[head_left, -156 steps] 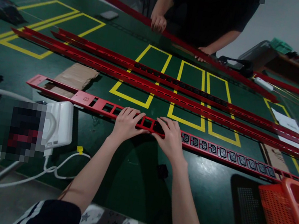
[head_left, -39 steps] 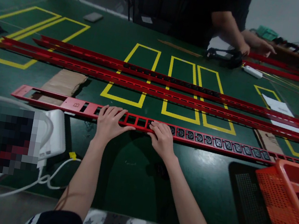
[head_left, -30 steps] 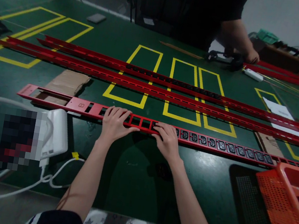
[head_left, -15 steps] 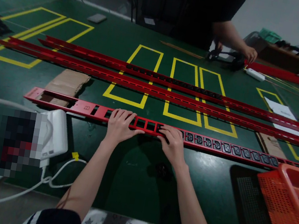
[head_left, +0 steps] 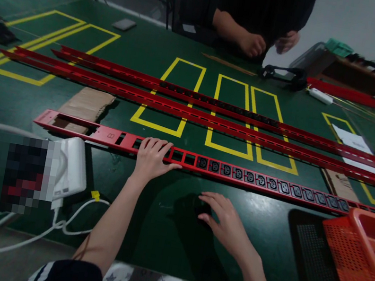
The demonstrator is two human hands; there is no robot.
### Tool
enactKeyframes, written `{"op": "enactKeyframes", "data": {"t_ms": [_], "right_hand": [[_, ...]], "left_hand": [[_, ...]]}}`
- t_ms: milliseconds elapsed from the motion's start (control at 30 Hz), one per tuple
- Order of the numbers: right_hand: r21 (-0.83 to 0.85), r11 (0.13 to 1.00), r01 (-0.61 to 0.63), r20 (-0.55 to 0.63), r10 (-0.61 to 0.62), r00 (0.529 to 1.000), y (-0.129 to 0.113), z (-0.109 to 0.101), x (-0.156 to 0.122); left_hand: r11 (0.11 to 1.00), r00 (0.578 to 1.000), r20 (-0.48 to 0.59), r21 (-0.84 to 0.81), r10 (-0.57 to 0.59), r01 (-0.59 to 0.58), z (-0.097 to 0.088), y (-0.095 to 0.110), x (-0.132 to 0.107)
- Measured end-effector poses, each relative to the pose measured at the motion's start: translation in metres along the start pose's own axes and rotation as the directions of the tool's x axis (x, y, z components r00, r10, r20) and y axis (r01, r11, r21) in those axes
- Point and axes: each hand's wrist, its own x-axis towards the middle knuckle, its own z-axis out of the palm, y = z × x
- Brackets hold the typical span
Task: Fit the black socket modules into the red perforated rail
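A long red metal strip [head_left: 109, 136] with a row of rectangular cut-outs lies across the green table [head_left: 159, 222] in front of me. Black sockets [head_left: 260, 180] fill its right half; the cut-outs to the left are bare. My left hand [head_left: 150, 157] rests flat on the strip, fingers spread over the bare cut-outs. My right hand [head_left: 223, 216] hovers low over the table, fingers stretched toward a small black part [head_left: 202, 208] lying there.
Two more long red strips [head_left: 193, 108] lie farther back over yellow floor-tape rectangles. An orange perforated crate [head_left: 360, 265] stands at the right, a white box with cables [head_left: 73, 167] at the left. A piece of cardboard [head_left: 87, 103] lies under the strip. Another person's hands [head_left: 254, 43] are across the table.
My right hand has left the strip and dropped back to the small black part on the table. One more socket sits in the strip. The person opposite drew both hands in.
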Motion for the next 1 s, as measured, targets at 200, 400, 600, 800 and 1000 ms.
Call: {"op": "enactKeyframes", "data": {"t_ms": [200, 400, 600, 800, 1000], "right_hand": [[-0.043, 0.996, -0.081, 0.032, 0.082, 0.996, -0.004, 0.001, -0.017], [-0.024, 0.994, -0.108, 0.004, 0.108, 0.994, -0.010, 0.008, -0.023], [0.220, 0.964, -0.150, -0.074, 0.170, 0.983, -0.009, 0.008, -0.019], [0.579, 0.790, -0.203, -0.204, 0.381, 0.902, -0.006, 0.008, -0.023], [0.714, 0.694, -0.090, -0.319, 0.437, 0.841, -0.003, 0.017, -0.018]], "left_hand": [[1.000, 1.000, 0.004, -0.008, -0.002, 0.002, 0.000, -0.001, 0.000], [1.000, 1.000, 0.000, -0.006, 0.006, -0.006, -0.001, -0.002, 0.000], [1.000, 1.000, 0.008, -0.024, -0.007, 0.007, -0.002, -0.001, 0.001], [1.000, 1.000, 0.007, -0.026, -0.009, 0.009, -0.001, -0.002, 0.000], [1.000, 1.000, 0.002, -0.008, 0.003, -0.003, -0.001, -0.002, 0.000]]}}
